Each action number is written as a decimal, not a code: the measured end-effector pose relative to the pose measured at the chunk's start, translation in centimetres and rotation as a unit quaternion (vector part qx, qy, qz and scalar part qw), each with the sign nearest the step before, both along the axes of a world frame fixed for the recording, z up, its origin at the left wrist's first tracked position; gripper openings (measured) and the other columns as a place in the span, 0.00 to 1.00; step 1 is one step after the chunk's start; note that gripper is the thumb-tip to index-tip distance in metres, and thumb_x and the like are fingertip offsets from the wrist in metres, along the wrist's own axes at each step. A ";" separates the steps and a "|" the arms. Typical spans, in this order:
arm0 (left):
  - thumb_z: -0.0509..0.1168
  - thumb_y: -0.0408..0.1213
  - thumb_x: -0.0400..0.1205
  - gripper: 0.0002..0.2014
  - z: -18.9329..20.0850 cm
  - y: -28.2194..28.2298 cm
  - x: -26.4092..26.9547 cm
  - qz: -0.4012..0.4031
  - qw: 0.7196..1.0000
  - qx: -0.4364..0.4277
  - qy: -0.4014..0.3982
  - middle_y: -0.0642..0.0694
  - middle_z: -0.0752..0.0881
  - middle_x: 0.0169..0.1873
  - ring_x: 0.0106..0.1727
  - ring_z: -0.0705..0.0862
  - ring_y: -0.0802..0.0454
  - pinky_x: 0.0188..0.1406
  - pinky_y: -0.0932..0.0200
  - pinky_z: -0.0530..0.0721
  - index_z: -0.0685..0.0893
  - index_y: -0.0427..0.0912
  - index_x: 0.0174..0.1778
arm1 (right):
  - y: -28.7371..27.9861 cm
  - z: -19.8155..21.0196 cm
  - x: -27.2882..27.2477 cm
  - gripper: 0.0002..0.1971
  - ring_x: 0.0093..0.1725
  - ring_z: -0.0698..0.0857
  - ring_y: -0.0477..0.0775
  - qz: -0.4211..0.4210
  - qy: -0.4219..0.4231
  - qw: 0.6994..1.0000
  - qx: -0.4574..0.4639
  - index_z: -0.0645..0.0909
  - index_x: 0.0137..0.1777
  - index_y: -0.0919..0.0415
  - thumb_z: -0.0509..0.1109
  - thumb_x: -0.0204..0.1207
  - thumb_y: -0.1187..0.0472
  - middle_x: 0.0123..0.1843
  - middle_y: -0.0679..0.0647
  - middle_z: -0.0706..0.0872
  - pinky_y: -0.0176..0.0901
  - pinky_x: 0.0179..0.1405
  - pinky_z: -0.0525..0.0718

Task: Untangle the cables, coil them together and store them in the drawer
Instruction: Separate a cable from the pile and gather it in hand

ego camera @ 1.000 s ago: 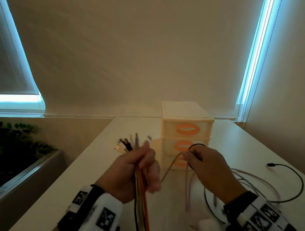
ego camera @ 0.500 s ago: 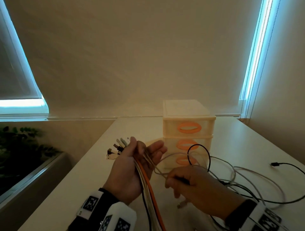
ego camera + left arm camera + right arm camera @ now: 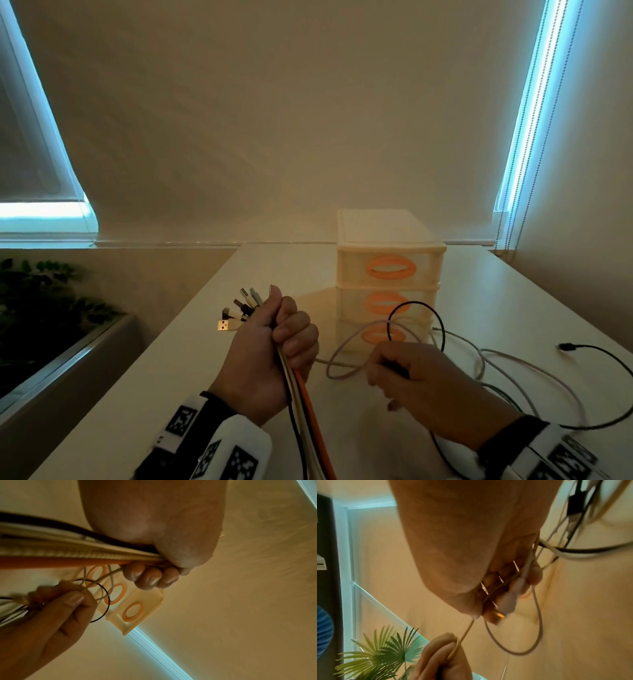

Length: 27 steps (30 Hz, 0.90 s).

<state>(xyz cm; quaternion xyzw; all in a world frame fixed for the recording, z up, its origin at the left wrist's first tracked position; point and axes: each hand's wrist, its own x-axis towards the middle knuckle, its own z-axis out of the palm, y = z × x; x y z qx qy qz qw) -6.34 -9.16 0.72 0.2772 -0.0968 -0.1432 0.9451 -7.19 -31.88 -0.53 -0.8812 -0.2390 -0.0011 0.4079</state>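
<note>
- Head view: the left hand (image 3: 270, 346) is raised over the counter (image 3: 164, 383), its grip closed in a fist round a bundle of cables (image 3: 305, 407). An orange cable (image 3: 313, 411), pale ones and a black one run down out of the fist toward the bottom edge. The plug ends (image 3: 239, 310) fan out above the thumb side of the fist.
- Head view: the right hand (image 3: 424, 390) is low and to the right, its grip curled and pinching the slack of several cables. A black loop (image 3: 416, 303) and a pale loop (image 3: 346, 346) rise from it, in front of the drawer unit (image 3: 388, 240).
- Head view: the drawer unit stands on the counter with three drawers, each with an orange oval handle (image 3: 390, 268), all pushed in. Loose cable (image 3: 513, 380) trails over the counter to the right of it, and a black plug end (image 3: 567, 346) lies well apart near the right side. A plant (image 3: 41, 301) shows at the left below the counter.
- Left wrist view: the left hand's fingers (image 3: 150, 578) are curled tight over the bundle, the orange cable lowest, a braided pale one (image 3: 68, 554) above it. The right hand's thumb (image 3: 72, 599) presses thin cables against its fingers; the black loop hangs past it before the drawer unit.
- Right wrist view: blurred; the right hand's fingers are folded over a grey plug (image 3: 508, 601) and thin cables. One thin pale cable (image 3: 465, 632) runs taut from there to the left hand at the bottom.
</note>
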 end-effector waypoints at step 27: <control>0.55 0.56 0.88 0.26 0.8 -1.8 -1.4 0.119 0.986 0.108 -0.043 0.36 0.88 0.42 0.38 0.87 0.45 0.37 0.56 0.88 0.72 0.41 0.30 | 2.4 0.1 -1.4 0.08 0.30 0.81 0.41 0.080 0.046 0.993 0.073 0.88 0.48 0.50 0.67 0.86 0.56 0.33 0.48 0.86 0.36 0.34 0.80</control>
